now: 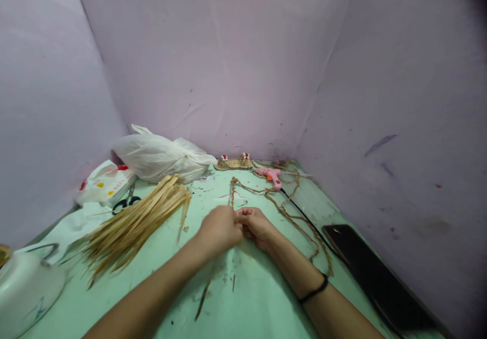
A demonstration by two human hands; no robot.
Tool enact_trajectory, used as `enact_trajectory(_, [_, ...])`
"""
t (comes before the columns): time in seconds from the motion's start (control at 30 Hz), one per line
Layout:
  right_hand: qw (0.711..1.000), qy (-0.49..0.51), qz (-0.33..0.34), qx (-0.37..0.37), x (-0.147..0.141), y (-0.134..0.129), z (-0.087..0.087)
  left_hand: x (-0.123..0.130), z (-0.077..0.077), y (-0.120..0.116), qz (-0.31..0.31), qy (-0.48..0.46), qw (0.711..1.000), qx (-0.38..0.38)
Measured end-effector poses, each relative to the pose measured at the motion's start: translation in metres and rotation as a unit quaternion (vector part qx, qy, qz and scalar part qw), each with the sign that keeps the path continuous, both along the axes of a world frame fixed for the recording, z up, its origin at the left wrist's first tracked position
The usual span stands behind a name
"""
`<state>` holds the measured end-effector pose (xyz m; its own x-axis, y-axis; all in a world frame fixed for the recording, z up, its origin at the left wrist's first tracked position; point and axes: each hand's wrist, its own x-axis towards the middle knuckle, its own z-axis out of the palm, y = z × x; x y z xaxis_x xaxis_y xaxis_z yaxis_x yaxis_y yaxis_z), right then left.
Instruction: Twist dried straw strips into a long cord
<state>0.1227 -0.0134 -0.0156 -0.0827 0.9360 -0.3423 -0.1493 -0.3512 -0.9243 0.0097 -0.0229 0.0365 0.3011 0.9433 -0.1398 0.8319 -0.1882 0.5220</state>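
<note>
Both of my hands meet over the middle of the green table. My left hand (220, 227) is closed, and a brown braided cord (233, 192) runs from its fingers toward the back of the table. Pressed against it, my right hand (256, 225) pinches at the same spot; what lies between its fingertips is hidden. The cord bends at its far end and continues right in loose loops. Behind my hands lies a pink glue gun (273, 175) with a black cable. A bundle of dry straw strips (140, 225) rests left of my left hand.
White plastic bag (162, 156), tissue pack (108, 184) and black-handled scissors (125, 204) stand back left. A white pot (28, 293) is at the front left, a black phone-like slab (380, 278) at right. A woven piece with red-and-white flowers (234, 164) lies by the wall.
</note>
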Motion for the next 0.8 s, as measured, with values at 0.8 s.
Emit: enact_trajectory(0.8, [0.867,-0.475,0.042,0.148,0.008,-0.007,0.013,-0.003,-0.026,0.024,0.123,-0.181,0.956,-0.196])
